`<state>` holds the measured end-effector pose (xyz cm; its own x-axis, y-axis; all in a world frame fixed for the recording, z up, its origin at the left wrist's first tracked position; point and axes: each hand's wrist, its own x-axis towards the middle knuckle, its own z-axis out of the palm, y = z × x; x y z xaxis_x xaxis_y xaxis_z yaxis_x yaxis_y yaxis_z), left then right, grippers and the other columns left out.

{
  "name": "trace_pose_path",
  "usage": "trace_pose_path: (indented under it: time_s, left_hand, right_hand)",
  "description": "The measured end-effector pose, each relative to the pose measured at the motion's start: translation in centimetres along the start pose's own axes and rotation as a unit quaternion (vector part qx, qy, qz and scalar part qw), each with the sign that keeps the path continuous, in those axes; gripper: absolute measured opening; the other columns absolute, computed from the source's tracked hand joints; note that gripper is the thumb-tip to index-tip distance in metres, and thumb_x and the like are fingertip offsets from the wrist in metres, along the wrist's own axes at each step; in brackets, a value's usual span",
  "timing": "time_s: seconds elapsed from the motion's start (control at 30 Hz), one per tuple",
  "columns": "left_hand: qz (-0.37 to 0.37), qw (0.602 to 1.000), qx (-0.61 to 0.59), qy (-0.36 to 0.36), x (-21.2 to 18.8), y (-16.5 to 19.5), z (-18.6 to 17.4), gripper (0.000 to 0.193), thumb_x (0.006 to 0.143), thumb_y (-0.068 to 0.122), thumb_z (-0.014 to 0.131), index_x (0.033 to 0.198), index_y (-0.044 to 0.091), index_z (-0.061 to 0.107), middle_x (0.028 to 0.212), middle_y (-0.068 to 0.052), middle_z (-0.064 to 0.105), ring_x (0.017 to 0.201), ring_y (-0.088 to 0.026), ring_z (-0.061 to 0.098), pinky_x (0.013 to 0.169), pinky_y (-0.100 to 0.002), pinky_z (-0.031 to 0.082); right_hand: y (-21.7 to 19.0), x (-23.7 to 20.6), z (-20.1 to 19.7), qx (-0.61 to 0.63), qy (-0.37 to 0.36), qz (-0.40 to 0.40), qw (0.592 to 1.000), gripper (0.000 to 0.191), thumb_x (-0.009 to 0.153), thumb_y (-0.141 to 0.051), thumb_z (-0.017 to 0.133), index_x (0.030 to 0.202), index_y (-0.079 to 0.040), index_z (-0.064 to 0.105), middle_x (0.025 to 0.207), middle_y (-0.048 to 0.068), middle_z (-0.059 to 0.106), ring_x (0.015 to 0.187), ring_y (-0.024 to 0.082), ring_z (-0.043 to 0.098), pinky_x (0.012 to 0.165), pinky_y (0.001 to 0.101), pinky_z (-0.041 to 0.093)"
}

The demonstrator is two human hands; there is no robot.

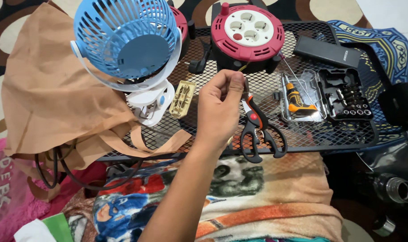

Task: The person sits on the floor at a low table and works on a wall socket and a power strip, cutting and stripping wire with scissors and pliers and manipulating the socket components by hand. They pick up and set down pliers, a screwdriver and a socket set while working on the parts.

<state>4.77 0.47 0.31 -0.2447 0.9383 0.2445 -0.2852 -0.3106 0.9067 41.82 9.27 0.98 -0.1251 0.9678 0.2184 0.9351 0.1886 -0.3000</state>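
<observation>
Left hand [219, 105] pinches a thin wire [245, 85] over the mesh table [324, 134], near the scissors [257, 132]; slack grip risks it slipping through the mesh.

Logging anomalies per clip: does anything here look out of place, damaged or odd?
Yes. A cream plug-like part lies opened on the mesh table, its metal contacts bared. The blue fan sits tilted, grille facing up. One hand pinches something small; whether it is left or right is unclear.
</observation>
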Motion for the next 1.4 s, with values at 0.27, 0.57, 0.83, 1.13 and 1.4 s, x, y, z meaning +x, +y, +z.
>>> trace_pose_path:
  time_s: [0.27, 0.57, 0.83, 1.13, 1.4]
  left_hand:
    - [-0.007, 1.0, -0.017, 0.0, -0.1, -0.1, -0.2, 0.024, 0.107, 0.025, 0.062, 0.097, 0.004, 0.068, 0.08, 0.009, 0.059, 0.072, 0.0, 0.047, 0.064, -0.021, 0.038]
    - [-0.011, 1.0, -0.014, 0.004, -0.2, 0.4, -0.5, 0.024, 0.107, 0.026, 0.062, 0.098, 0.004, 0.068, 0.081, 0.008, 0.059, 0.071, 0.0, 0.047, 0.063, -0.02, 0.038]
    - [-0.008, 0.999, -0.049, 0.017, -0.7, 0.5, -0.4, 0.023, 0.107, 0.025, 0.062, 0.099, 0.004, 0.067, 0.083, 0.007, 0.06, 0.074, -0.001, 0.048, 0.067, -0.021, 0.04]
    - [-0.011, 0.996, -0.092, -0.001, -2.0, 0.1, 0.5, 0.026, 0.108, 0.026, 0.061, 0.099, 0.002, 0.068, 0.087, 0.004, 0.066, 0.08, -0.002, 0.054, 0.073, -0.021, 0.045]
    - [-0.105, 0.975, -0.193, -0.035, -2.6, -0.2, 1.1, 0.026, 0.106, 0.029, 0.06, 0.1, 0.004, 0.066, 0.082, 0.006, 0.062, 0.072, -0.002, 0.053, 0.064, -0.022, 0.046]
  right_hand:
    - [1.0, -0.4, -0.2, 0.001, 0.007, -0.001, 1.0, 0.047, 0.101, -0.019, 0.047, 0.145, -0.003, 0.04, 0.129, 0.015, 0.059, 0.122, 0.023, 0.062, 0.107, 0.04, 0.048]
    - [-0.9, -1.9, -0.2, 0.008, 0.017, -0.004, 1.0, 0.049, 0.099, -0.017, 0.049, 0.145, -0.003, 0.041, 0.129, 0.015, 0.059, 0.122, 0.023, 0.061, 0.108, 0.0397, 0.048]
    - [-4.3, -4.2, 0.1, 0.052, 0.044, -0.031, 0.997, 0.05, 0.098, -0.016, 0.051, 0.145, -0.002, 0.043, 0.129, 0.015, 0.059, 0.123, 0.024, 0.061, 0.109, 0.0395, 0.048]
    - [-11.9, -8.1, -0.3, 0.313, -0.081, -0.128, 0.938, 0.052, 0.096, -0.014, 0.054, 0.146, -0.002, 0.044, 0.129, 0.015, 0.059, 0.124, 0.024, 0.06, 0.11, 0.0393, 0.047]
    - [-18.8, -8.5, 1.9, 0.483, -0.239, -0.13, 0.832, 0.047, 0.1, -0.007, 0.045, 0.146, 0.0, 0.038, 0.134, 0.011, 0.055, 0.124, 0.017, 0.054, 0.102, 0.0327, 0.046]
